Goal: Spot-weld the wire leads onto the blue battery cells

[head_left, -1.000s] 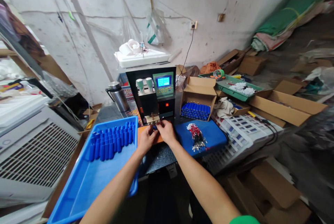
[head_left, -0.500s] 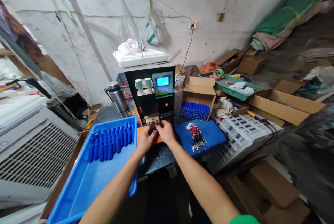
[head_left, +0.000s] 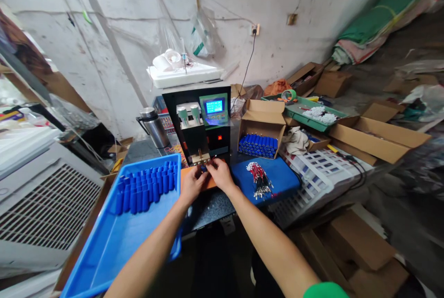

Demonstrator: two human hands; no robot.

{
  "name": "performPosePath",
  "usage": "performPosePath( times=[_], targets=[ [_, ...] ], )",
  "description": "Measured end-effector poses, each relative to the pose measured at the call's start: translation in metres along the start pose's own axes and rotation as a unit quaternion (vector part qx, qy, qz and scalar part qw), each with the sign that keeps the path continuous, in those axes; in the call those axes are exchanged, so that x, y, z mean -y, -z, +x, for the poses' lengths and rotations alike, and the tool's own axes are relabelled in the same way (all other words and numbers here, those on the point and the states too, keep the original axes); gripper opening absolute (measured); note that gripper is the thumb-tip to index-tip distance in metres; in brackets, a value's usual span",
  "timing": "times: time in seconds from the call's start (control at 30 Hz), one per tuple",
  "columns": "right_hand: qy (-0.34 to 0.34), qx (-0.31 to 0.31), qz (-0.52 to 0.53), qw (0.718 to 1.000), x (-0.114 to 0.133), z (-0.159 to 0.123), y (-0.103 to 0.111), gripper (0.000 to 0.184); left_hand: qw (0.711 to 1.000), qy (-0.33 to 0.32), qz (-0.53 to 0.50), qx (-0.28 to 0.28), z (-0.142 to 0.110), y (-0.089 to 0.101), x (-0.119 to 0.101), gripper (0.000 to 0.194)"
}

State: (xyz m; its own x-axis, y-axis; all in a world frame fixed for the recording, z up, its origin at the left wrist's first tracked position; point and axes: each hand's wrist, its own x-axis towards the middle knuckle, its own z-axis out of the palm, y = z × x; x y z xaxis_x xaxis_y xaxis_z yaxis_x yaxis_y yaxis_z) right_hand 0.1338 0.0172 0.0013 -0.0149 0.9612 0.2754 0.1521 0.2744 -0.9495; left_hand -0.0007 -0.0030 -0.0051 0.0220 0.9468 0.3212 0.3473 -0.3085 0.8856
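Observation:
My left hand (head_left: 193,184) is closed, its fingers pinched around a blue cylindrical battery cell (head_left: 204,168) that is mostly hidden. Close beside it, my right hand (head_left: 220,175) is also closed, fingertips at the same spot. What lies in the right fingers is too small and covered to make out. Both hands are just under the electrode pins (head_left: 200,155) of a black spot welder (head_left: 222,145) with a lit blue screen. An orange block (head_left: 209,184) lies beneath the hands. To the right, a bunch of red and black wire leads (head_left: 259,178) rests on a blue pad (head_left: 282,178).
At left, a blue plastic tray (head_left: 93,261) holds rows of blue cells (head_left: 142,191). A cardboard box (head_left: 265,112) of similar cells stands right of the welder. Behind the tray is a steel jug (head_left: 154,129). A green tray (head_left: 301,115) with white parts sits farther right.
The view has shifted slightly. My hands stay together beneath the welder's pins, with almost the same finger pose.

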Motion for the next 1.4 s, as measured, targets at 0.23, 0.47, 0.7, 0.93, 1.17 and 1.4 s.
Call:
performPosePath(
  times=[0.23, 0.47, 0.7, 0.93, 1.17, 1.4],
  targets=[
    [0.008, 0.027, -0.046, 0.999, -0.011, -0.004, 0.006, 0.020, 1.000, 0.002, 0.021, -0.008, 0.000, 0.000, -0.005, 0.026],
    [-0.008, 0.036, 0.019, 0.999, -0.015, 0.000, 0.007, 0.025, 0.999, 0.008, 0.041, -0.005, 0.001, 0.001, -0.009, 0.021],
    [-0.055, 0.059, 0.117, 0.990, -0.012, -0.001, 0.015, 0.027, 0.998, 0.036, 0.041, 0.035, 0.005, 0.011, -0.013, 0.036],
    [-0.080, 0.032, 0.168, 0.982, -0.015, 0.001, 0.013, 0.025, 0.988, 0.067, 0.117, 0.080, 0.006, 0.045, -0.020, 0.031],
    [-0.104, 0.011, 0.198, 0.975, -0.018, 0.004, 0.012, 0.022, 0.973, 0.027, 0.180, 0.139, 0.000, 0.038, -0.027, 0.029],
    [-0.046, 0.068, 0.146, 0.986, -0.012, -0.004, 0.016, 0.023, 0.981, 0.007, 0.163, 0.108, -0.001, 0.032, -0.027, 0.026]
  ],
)
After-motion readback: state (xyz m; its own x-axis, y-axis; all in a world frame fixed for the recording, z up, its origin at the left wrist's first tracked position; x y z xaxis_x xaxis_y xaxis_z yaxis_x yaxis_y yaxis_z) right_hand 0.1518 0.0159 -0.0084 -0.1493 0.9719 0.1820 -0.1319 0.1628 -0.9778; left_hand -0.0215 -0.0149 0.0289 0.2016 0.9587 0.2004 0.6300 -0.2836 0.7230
